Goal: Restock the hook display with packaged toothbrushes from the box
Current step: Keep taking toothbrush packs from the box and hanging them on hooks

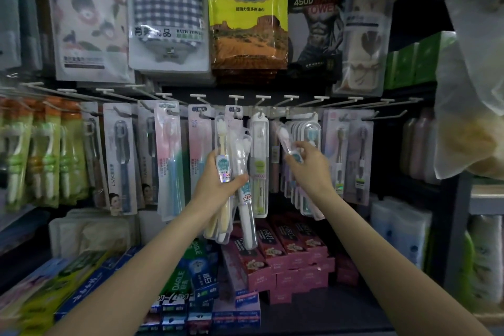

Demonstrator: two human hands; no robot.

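My left hand [218, 180] grips a bunch of clear-packed toothbrushes [227, 172], yellow and white ones, upright in front of the middle hooks. My right hand [308, 165] pinches a single clear-packed toothbrush [289, 144], tilted, its head pointing up-left toward the hook [283, 114] that carries a row of similar clear packs [305, 161]. A cream-coloured pack [259, 161] hangs between my two hands. The hook rail [245, 110] runs across the display with toothbrush packs along it. No box is in view.
Bath towel packs [248, 11] hang above the rail. Toothpaste boxes [289, 256] fill the shelf below my arms. Green-packed brushes [43, 155] hang at far left. A plastic bag [469, 106] hangs at the right, beside shelves of bottles.
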